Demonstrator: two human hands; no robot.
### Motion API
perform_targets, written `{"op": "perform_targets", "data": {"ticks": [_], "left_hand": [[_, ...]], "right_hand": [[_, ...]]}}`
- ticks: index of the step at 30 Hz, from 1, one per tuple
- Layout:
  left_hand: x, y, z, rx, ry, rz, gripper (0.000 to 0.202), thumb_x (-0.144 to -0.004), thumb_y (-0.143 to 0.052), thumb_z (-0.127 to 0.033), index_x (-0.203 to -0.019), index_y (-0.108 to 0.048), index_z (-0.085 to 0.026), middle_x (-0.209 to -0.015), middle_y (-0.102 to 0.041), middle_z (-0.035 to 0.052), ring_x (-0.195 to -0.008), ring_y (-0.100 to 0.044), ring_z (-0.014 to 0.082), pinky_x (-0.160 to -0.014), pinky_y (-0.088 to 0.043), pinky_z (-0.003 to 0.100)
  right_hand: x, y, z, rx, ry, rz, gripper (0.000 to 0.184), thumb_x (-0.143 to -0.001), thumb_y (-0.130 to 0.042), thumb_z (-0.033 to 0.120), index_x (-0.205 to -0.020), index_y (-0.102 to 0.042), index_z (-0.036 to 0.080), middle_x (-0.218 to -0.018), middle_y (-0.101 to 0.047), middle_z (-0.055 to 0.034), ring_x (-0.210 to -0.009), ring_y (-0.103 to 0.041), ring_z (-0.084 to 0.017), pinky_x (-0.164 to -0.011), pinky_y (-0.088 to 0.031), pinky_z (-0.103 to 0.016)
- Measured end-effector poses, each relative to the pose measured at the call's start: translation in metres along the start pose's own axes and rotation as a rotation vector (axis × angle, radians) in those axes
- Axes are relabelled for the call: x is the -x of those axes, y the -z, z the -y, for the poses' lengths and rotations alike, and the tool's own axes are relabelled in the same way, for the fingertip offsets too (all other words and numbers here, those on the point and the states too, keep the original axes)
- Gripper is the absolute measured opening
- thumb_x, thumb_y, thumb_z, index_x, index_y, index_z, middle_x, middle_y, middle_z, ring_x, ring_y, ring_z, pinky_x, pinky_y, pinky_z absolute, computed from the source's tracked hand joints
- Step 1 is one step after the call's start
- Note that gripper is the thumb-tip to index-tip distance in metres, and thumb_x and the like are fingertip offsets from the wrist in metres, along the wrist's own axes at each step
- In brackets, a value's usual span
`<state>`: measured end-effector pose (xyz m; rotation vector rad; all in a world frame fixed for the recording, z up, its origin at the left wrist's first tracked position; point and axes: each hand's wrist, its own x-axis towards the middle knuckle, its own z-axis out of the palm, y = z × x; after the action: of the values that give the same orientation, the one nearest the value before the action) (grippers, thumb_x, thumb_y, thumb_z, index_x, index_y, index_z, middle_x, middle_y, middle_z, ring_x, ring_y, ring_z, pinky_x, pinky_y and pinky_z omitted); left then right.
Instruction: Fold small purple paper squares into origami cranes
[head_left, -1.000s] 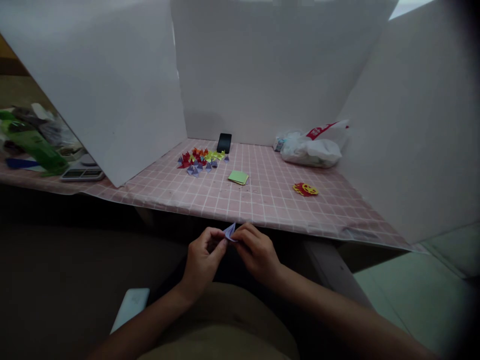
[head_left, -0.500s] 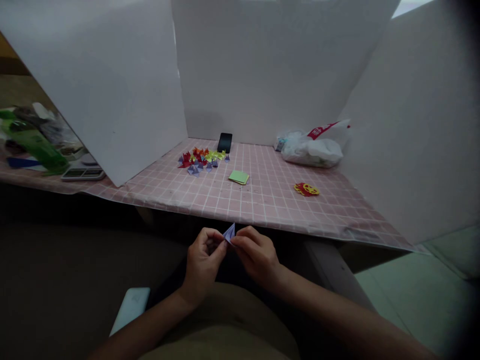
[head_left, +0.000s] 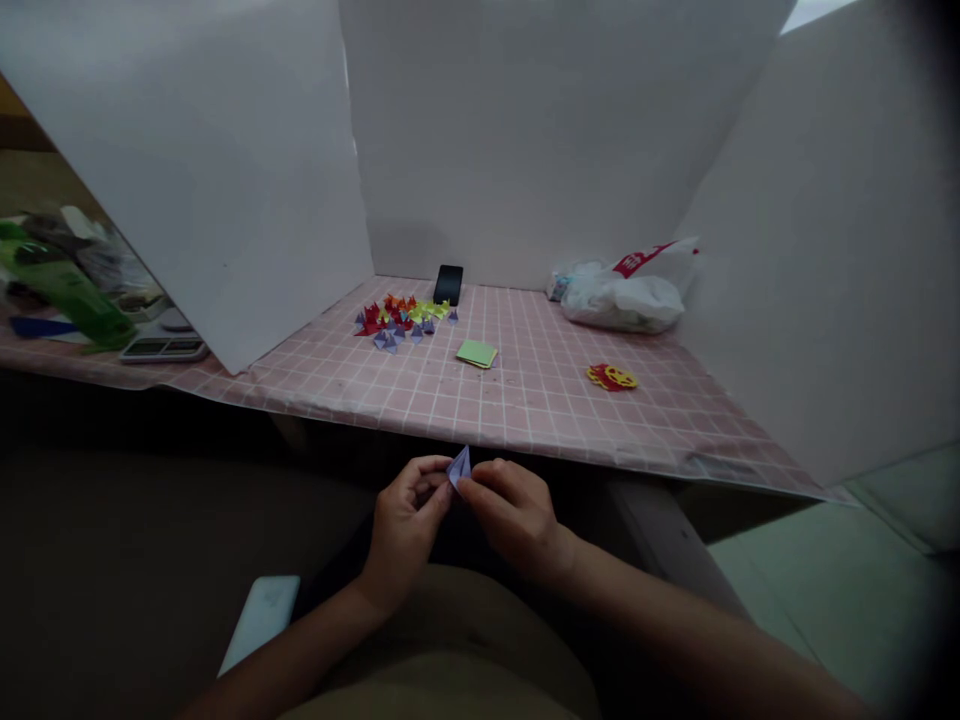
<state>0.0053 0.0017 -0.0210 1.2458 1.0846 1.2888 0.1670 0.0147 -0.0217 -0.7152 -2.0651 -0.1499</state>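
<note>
A small lavender folded paper [head_left: 460,466], pointed at the top, is held up just in front of the table's near edge. My left hand [head_left: 409,515] pinches its left side between thumb and fingers. On the other side, my right hand [head_left: 517,515] grips its lower right part with thumb and forefinger. Part of the paper is hidden behind the fingertips. Farther back on the table lies a cluster of folded paper pieces [head_left: 397,318] in red, orange, yellow and lavender. A stack of square paper sheets [head_left: 477,353], green on top, lies to the right of the cluster.
Behind the cluster a dark phone [head_left: 448,285] leans near the white boards. A white plastic bag [head_left: 626,300] stands back right, with red and yellow openwork pieces [head_left: 611,377] nearer. Left of the board are a scale [head_left: 165,347] and green bottle [head_left: 71,290]. A white flat object [head_left: 261,615] lies below.
My right thumb and finger have shifted slightly on the lavender paper, and its face now looks a little wider. Both hands stay in nearly the same place.
</note>
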Motion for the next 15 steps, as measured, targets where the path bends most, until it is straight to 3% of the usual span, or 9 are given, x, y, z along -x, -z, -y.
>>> {"op": "perform_targets", "data": {"ticks": [7,12,15], "left_hand": [[-0.0049,0.0049,-0.0041,-0.025,0.079,0.055,0.015,-0.076,-0.071,-0.029,-0.072,-0.067,-0.015,-0.066,-0.064,-0.0007,-0.063,-0.057,0.0126,-0.061,-0.044,0.023],[-0.0036,0.0019,-0.0005,0.166,0.194,0.092,0.018,-0.077,-0.071,-0.030,-0.071,-0.065,-0.014,-0.060,-0.058,-0.0030,-0.056,-0.050,0.0087,-0.057,-0.040,0.020],[-0.0024,-0.0006,0.0015,0.264,0.209,0.061,0.018,-0.077,-0.072,-0.030,-0.075,-0.065,-0.014,-0.064,-0.060,-0.0024,-0.057,-0.051,0.0084,-0.058,-0.041,0.020]], "right_hand": [[0.0072,-0.0024,-0.0068,-0.019,-0.129,0.162,0.021,-0.095,-0.052,0.022,-0.099,-0.072,0.026,-0.084,-0.069,-0.0043,-0.070,-0.060,-0.017,-0.061,-0.049,-0.030],[0.0051,0.0005,-0.0084,0.063,0.026,0.127,0.021,-0.095,-0.051,0.018,-0.100,-0.071,0.023,-0.083,-0.068,-0.0055,-0.067,-0.057,-0.016,-0.060,-0.046,-0.031],[0.0028,0.0016,-0.0083,0.092,0.144,0.058,0.024,-0.094,-0.051,0.014,-0.112,-0.066,0.019,-0.089,-0.069,-0.0084,-0.068,-0.057,-0.017,-0.060,-0.048,-0.031]]}}
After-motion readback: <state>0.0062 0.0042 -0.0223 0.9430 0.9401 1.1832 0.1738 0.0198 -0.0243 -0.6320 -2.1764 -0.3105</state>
